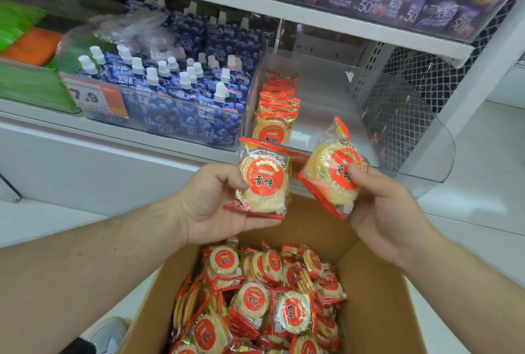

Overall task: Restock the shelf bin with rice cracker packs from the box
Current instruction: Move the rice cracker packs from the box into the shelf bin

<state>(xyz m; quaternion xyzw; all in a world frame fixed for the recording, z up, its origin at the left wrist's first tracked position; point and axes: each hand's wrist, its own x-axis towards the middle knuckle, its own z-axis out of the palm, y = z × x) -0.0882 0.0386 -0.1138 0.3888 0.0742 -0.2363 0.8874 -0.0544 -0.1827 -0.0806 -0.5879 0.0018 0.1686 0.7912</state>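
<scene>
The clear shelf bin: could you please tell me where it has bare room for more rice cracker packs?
The clear shelf bin is bare across its middle and right, between the row of rice cracker packs against its left wall and the curved right wall. The left strip is crowded; so is the neighbouring bin of blueberry jelly pouches.

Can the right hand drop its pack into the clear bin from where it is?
Probably yes: the right hand holds its pack just before the bin, whose right part lies free beside the stacked packs.
</scene>
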